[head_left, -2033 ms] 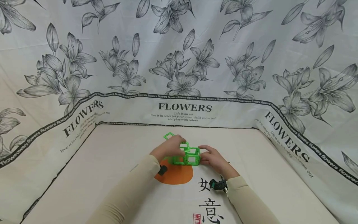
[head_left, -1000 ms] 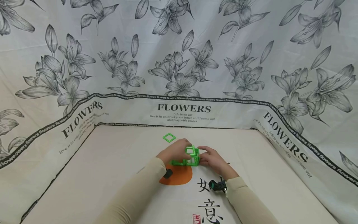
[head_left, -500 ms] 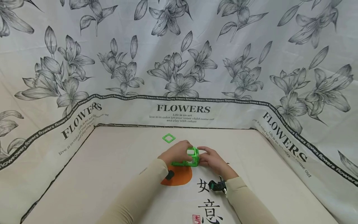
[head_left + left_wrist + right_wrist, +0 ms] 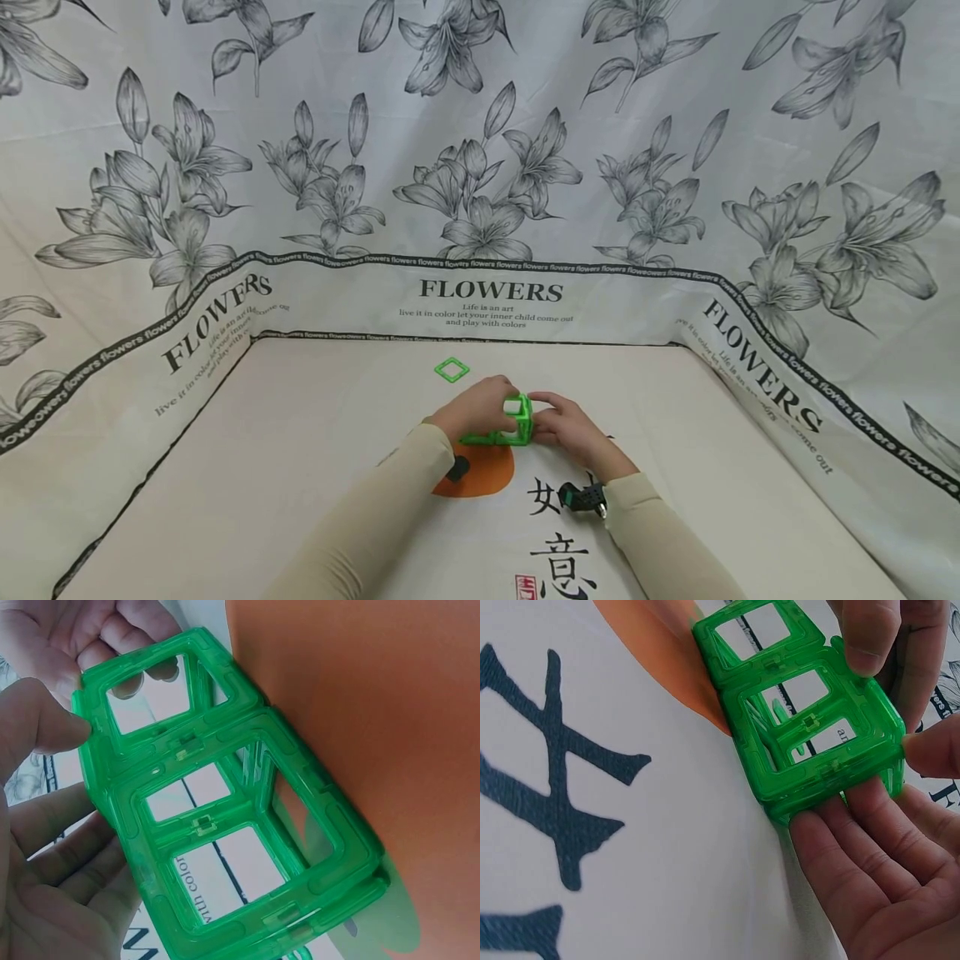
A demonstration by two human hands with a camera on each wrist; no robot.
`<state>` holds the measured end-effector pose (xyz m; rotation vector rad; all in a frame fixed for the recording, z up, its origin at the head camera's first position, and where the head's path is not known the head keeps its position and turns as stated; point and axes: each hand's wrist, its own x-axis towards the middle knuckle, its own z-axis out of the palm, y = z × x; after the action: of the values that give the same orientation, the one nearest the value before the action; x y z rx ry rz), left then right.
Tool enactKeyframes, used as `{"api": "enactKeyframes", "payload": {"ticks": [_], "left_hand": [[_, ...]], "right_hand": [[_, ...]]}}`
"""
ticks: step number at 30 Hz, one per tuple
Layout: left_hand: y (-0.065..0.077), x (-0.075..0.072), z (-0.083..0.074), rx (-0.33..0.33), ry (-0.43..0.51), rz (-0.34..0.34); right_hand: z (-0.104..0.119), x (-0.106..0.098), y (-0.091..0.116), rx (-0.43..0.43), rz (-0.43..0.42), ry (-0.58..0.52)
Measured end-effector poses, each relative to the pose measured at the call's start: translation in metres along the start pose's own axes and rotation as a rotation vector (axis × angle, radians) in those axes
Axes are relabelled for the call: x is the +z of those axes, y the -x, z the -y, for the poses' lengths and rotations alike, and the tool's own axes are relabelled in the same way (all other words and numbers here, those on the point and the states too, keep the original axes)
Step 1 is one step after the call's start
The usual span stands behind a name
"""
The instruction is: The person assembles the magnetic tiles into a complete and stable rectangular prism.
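A structure of green magnetic tiles (image 4: 517, 427), clear square frames joined edge to edge, stands on the cloth beside the orange patch. It has a box-like part with a further square attached. My left hand (image 4: 476, 408) reaches over its left side in the head view. In the left wrist view the left thumb (image 4: 45, 724) touches the outer edge, with the other fingers behind that side. My right hand (image 4: 567, 427) grips the right end; in the right wrist view its fingers (image 4: 877, 847) lie against the side and its thumb is at a corner.
A loose green square tile (image 4: 452, 370) lies flat beyond the left hand. The white cloth (image 4: 315, 417) bears an orange printed patch (image 4: 480, 479) and black characters (image 4: 564, 562). Flower-printed curtains (image 4: 491, 167) rise at the back and both sides.
My left hand has shifted right and closer over the structure, covering more of it. A square raised on top has been lowered against the box part. The right hand stays nearly still.
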<state>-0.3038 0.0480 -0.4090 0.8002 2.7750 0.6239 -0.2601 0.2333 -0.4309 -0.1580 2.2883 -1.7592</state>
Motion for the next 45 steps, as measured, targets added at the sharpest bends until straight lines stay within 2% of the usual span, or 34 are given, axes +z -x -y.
{"api": "enactKeyframes", "payload": {"ticks": [8,19,27,39,45], "left_hand": [[0.001,0.0,0.0,0.002,0.007,0.004],[0.001,-0.001,0.001,0.015,0.026,0.009],[0.001,-0.001,0.002,0.02,0.023,0.013],[-0.001,0.001,0.006,0.02,0.05,0.018],[0.002,-0.003,0.011,0.048,-0.002,0.001]], "right_hand": [[-0.017,-0.004,-0.013,0.001,-0.014,-0.011],[-0.021,-0.007,-0.013,0.017,-0.001,-0.034],[-0.024,-0.01,-0.013,-0.006,0.04,-0.056],[-0.026,-0.011,-0.012,-0.007,0.055,-0.064],[-0.025,-0.011,-0.013,0.006,0.043,-0.082]]}}
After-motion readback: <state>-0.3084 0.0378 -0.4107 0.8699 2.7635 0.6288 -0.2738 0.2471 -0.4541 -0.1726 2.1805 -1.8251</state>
